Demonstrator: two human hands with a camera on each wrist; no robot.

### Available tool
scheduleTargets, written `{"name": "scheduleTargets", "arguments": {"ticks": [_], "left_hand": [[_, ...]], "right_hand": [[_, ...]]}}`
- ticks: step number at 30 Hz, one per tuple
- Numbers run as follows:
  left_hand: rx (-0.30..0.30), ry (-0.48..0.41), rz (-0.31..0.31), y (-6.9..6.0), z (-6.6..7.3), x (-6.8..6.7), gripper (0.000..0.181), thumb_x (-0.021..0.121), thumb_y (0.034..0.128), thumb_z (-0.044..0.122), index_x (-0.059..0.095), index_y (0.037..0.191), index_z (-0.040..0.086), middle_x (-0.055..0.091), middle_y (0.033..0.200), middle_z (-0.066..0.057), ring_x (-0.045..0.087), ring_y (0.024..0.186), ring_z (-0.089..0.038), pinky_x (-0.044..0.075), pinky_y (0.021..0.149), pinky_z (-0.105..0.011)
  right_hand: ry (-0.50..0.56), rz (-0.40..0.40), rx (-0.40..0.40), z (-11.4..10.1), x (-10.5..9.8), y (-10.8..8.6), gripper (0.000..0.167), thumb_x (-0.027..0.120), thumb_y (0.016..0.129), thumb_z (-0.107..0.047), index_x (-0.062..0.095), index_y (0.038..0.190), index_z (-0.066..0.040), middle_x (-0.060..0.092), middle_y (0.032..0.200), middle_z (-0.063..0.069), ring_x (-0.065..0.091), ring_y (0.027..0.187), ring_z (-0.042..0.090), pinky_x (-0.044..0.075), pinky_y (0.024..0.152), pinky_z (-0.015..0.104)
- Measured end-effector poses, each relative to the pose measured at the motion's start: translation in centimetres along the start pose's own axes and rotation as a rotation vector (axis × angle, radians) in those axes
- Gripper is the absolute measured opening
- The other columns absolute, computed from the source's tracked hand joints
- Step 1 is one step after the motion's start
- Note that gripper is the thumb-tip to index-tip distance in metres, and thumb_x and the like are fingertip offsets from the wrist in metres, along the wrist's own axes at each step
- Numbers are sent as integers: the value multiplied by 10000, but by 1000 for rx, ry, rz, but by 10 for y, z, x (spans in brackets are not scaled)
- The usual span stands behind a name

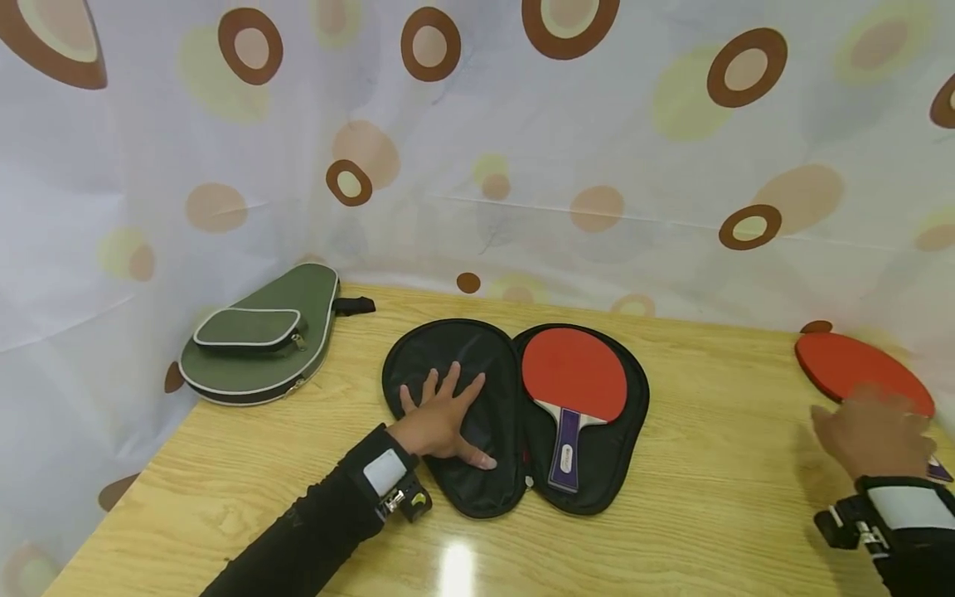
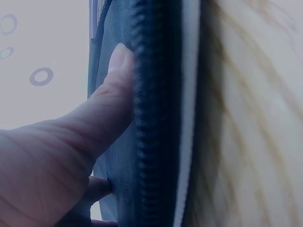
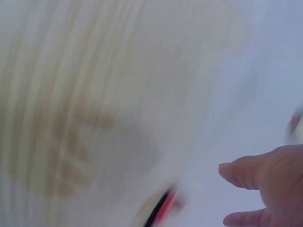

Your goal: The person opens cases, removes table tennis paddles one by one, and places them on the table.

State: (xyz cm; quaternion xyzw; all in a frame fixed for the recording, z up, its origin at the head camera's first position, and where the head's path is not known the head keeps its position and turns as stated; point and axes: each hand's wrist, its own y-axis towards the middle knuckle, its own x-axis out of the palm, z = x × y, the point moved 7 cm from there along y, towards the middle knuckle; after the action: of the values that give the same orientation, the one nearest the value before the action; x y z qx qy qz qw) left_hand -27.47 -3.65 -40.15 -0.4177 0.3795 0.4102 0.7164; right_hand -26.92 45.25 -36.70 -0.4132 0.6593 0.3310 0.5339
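Observation:
A black zippered paddle case [image 1: 477,489] lies unfolded on the table. In its right half rests a table tennis paddle [image 1: 574,373] with a red face and a purple handle. My left hand [image 1: 440,419] rests with spread fingers on the case's left half; the left wrist view shows the thumb [image 2: 106,97] against the black fabric beside the zipper. At the far right, my right hand [image 1: 876,435], blurred, is over the lower part of a second red paddle [image 1: 858,365], hiding most of its handle. In the right wrist view its fingers look apart, holding nothing.
A green paddle case [image 1: 298,286] with white piping, a small zippered pocket and a black strap lies at the back left. A patterned white curtain [image 1: 477,124] stands behind and at the left of the wooden table [image 1: 716,497].

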Motion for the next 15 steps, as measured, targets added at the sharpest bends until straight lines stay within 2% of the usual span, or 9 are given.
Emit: {"name": "scheduleTargets", "arguments": {"ticks": [2, 4, 5, 6, 7, 10, 13, 15], "left_hand": [[2, 0, 0, 0, -1, 0, 1180, 893, 698, 519, 220, 1627, 240, 55, 1689, -142, 27, 1525, -459, 8, 1114, -758], [7, 0, 1, 0, -1, 0, 1178, 891, 701, 518, 220, 1627, 238, 56, 1689, -145, 28, 1525, -461, 8, 1113, -759], [7, 1, 1, 0, -1, 0, 1177, 890, 701, 520, 219, 1627, 238, 57, 1689, -145, 28, 1525, -460, 10, 1114, -758], [8, 0, 0, -1, -1, 0, 1176, 890, 702, 518, 220, 1627, 237, 56, 1689, -145, 27, 1525, -459, 10, 1115, -758], [8, 0, 0, -1, 0, 0, 1175, 890, 702, 517, 220, 1627, 237, 56, 1689, -145, 27, 1525, -458, 11, 1115, -757], [7, 0, 3, -2, 0, -1, 1172, 891, 703, 514, 225, 1626, 233, 60, 1689, -144, 27, 1526, -456, 16, 1116, -756], [2, 1, 4, -2, 0, -1, 1173, 893, 701, 512, 228, 1625, 233, 62, 1689, -139, 26, 1528, -449, 17, 1119, -753], [2, 4, 6, -2, 1, -2, 1172, 893, 699, 513, 231, 1624, 231, 67, 1689, -139, 31, 1528, -449, 20, 1120, -753]], "right_hand": [[19, 34, -196, -40, -3, -20, 576, 569, 1001, -199, 349, 1156, 310, 447, 1010, 511, 522, 889, 639, 485, 685, 635], [100, 53, -353, -79, -1, -43, 572, 611, 992, -213, 399, 1171, 288, 522, 895, 436, 572, 709, 518, 478, 540, 548], [137, 47, -420, -98, 2, -55, 571, 617, 992, -215, 404, 1191, 276, 548, 864, 401, 587, 655, 454, 470, 506, 510], [165, 24, -445, -117, 5, -68, 583, 609, 999, -226, 394, 1241, 259, 573, 878, 381, 605, 650, 409, 478, 504, 482], [189, 16, -474, -136, 8, -82, 577, 613, 998, -232, 405, 1259, 238, 598, 820, 323, 604, 600, 343, 474, 480, 445], [250, -25, -557, -184, 18, -117, 541, 641, 985, -228, 431, 1258, 189, 613, 729, 181, 593, 576, 226, 467, 484, 369], [285, -102, -587, -214, 32, -142, 558, 678, 969, -233, 437, 1281, 161, 625, 716, 98, 607, 592, 180, 492, 511, 342], [288, -156, -586, -227, 43, -152, 596, 700, 957, -244, 436, 1302, 164, 656, 755, 125, 652, 645, 185, 535, 542, 346]]}}
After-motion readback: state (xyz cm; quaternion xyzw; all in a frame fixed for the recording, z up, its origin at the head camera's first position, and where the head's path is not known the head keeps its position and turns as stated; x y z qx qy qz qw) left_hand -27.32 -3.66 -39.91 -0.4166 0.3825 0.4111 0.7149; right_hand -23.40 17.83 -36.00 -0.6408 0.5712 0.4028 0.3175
